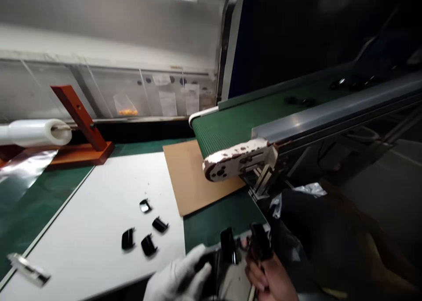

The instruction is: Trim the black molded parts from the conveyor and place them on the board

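Note:
In a white glove, my left hand [180, 274] is at the bottom centre, its fingers curled around something dark that I cannot make out. Just past its fingertips stands a glossy black plastic part [228, 246]. My bare right hand [272, 277] pinches another black plastic part [260, 241] beside it. Motion blur hides whether these two parts are joined. Several similar small black parts [149, 245] lie on the white board [99, 217], left of my hands. A grey, shiny surface [234, 281] shows between the hands.
A green conveyor belt [237, 125] slopes in from the right, with dark parts [300, 101] on it. Cardboard [198, 178] lies under its end. A plastic film roll [39, 132] sits on a reddish stand [79, 116]. A metal tool [29, 269] lies at the board's left edge.

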{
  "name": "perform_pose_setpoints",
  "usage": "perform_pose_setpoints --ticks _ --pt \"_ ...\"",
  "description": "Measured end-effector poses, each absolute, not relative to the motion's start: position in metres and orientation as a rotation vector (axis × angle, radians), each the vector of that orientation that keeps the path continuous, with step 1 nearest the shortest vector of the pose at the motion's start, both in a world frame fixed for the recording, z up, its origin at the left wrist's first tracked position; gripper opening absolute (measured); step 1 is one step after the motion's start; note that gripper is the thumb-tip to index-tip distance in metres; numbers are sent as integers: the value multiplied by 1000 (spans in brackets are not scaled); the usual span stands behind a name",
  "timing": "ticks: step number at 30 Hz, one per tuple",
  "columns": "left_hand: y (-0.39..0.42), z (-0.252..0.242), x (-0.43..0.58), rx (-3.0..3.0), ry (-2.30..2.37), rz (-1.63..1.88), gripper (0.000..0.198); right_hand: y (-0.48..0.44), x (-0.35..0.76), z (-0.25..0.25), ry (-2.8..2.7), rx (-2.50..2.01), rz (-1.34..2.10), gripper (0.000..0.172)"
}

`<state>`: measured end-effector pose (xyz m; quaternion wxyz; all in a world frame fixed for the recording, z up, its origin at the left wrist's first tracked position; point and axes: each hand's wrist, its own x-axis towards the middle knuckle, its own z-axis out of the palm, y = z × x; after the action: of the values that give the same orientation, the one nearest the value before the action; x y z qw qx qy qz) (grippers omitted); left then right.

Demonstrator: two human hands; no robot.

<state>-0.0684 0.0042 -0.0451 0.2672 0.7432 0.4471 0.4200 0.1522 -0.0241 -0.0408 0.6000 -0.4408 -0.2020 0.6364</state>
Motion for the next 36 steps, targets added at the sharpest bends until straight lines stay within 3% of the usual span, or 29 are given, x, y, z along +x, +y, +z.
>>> perform_pose_setpoints --ticks 4,10,18,23,28,36 --pt "-7 -37 -69 1867 1319 1009 39 -9 148 -36 -142 -874 1582 30" --pt "8 -21 -45 1599 1304 955 82 6 137 -40 -15 -780 1780 28" --pt "26 -14 -43 1488 1297 784 99 20 118 -44 -38 -817 1896 28" --pt "21 -23 -39 1491 1346 907 100 21 115 -45 -72 -878 1958 32" --pt "14 -36 -30 1573 1316 1103 86 19 119 -46 -142 -963 1906 40" --pt "20 -36 -25 1695 1309 1001 87 9 130 -51 -110 -1034 1794 48"
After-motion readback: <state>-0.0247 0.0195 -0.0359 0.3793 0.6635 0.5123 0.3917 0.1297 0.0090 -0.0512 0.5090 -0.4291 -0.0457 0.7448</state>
